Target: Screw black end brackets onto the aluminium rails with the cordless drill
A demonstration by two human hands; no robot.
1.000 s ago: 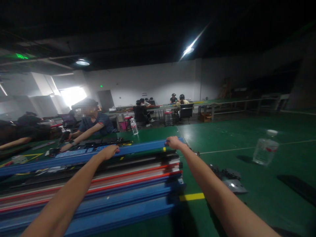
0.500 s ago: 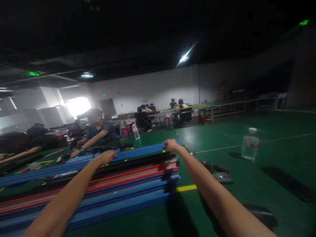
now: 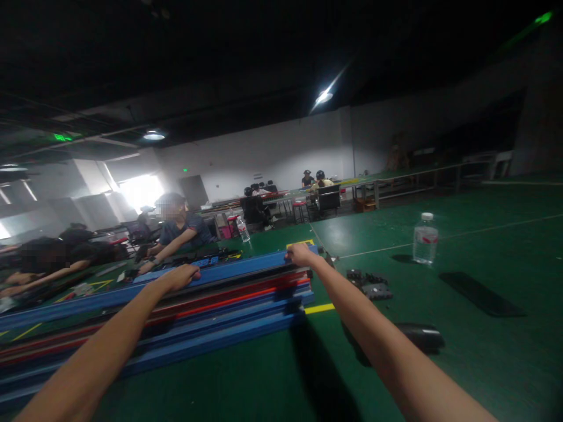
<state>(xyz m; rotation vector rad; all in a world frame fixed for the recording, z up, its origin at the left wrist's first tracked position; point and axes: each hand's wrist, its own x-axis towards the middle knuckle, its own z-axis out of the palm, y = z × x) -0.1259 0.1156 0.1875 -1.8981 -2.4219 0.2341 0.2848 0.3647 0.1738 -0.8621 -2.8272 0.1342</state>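
A stack of long blue, red and black rails lies across the green table. The farthest one is a long blue rail. My left hand grips that blue rail partway along, fingers curled over its top. My right hand holds the same rail at its right end. Both arms are stretched forward over the stack.
A clear water bottle stands at the right. Small black parts lie near the rail ends, a flat black strip farther right, a dark object by my right forearm. A seated person works across the table; others sit at the back.
The view has swung so the rails and both hands sit lower left and farther off. Both hands keep their grip on the far blue rail. The bottle appears farther left.
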